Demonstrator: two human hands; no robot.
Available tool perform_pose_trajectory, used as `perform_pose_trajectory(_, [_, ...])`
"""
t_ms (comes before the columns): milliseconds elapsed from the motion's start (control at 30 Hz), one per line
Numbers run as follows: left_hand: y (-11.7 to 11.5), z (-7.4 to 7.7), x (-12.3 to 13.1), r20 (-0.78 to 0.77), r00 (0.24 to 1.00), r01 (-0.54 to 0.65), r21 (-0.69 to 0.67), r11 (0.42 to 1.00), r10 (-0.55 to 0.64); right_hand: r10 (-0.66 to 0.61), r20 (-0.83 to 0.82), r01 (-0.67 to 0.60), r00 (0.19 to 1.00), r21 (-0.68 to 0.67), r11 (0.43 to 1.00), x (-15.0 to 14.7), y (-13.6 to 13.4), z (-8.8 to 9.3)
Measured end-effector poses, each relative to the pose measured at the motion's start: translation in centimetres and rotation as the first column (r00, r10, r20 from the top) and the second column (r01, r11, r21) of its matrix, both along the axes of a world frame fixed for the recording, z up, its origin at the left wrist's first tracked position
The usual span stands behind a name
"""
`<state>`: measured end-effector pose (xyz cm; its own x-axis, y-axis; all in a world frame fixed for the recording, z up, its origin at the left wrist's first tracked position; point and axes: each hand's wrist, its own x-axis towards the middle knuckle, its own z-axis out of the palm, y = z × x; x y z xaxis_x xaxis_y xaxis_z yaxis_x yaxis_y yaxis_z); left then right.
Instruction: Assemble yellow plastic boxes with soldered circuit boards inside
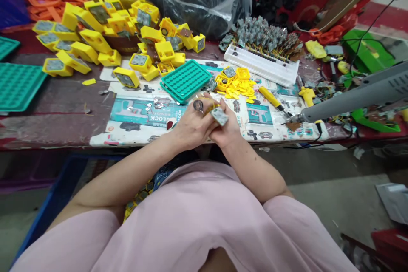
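Left hand (191, 125) and right hand (231, 127) meet in the head view, fingers closed around a small grey part (219, 116) with yellow wires, over the near edge of the surface (63, 127). A round dark disc (198, 105) shows at the left fingers. Just beyond lies a green tray (188, 77), with yellow housings (95, 40) far left.

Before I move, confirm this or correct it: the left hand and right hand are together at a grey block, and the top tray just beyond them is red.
Wrong on colour: the head view shows the top tray is teal. The left hand and right hand are together at a grey block.
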<state>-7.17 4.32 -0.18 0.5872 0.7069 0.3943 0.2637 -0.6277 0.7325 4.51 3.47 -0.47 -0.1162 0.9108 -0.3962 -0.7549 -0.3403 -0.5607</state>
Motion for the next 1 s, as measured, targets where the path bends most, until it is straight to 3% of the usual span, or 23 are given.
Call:
perform_pose_trajectory(133, [-0.2,-0.2,0.2,0.085,0.996,-0.026,-0.021,0.999,0.028,-0.018,-0.058,0.016,0.998,-0.040,0.999,-0.7,0.4,1.1])
perform_pose_trajectory(233, [-0.8,0.6,0.3,0.318,0.927,-0.118,-0.252,0.960,0.198,-0.043,-0.086,0.036,0.995,-0.082,0.996,-0.4,0.3,0.9])
perform_pose_trajectory(300, [-1.0,1.4,0.5,0.482,0.797,-0.083,-0.510,0.856,0.364,-0.040,-0.095,0.033,0.995,-0.077,0.996,-0.1,0.2,0.3])
perform_pose_trajectory(400, [-1.0,2.6,0.6,0.519,0.627,0.081,-0.785,0.615,0.581,-0.023,-0.078,0.020,0.997,-0.031,0.999,0.4,-0.1,-0.5])
perform_pose_trajectory(467, [-0.8,3.5,0.5,0.470,0.617,0.160,-0.860,0.484,0.631,-0.037,-0.035,0.037,0.999,-0.001,0.999,0.7,-0.2,-0.8])
perform_pose_trajectory(567, [-0.9,4.4,0.3,0.427,0.632,0.220,-0.899,0.379,0.647,-0.048,0.027,0.047,0.998,0.042,0.998,0.8,-0.3,-0.9])
perform_pose_trajectory(767, [-1.3,5.0,0.4,0.396,0.586,0.298,-0.916,0.266,0.707,-0.085,0.100,0.075,0.991,0.101,0.992,0.5,-0.8,-0.6])
perform_pose_trajectory(1000, [-1.6,4.5,0.6,0.420,0.624,0.287,-0.907,0.307,0.659,-0.154,0.031,0.152,0.988,0.039,0.988,0.3,-1.3,-0.1])
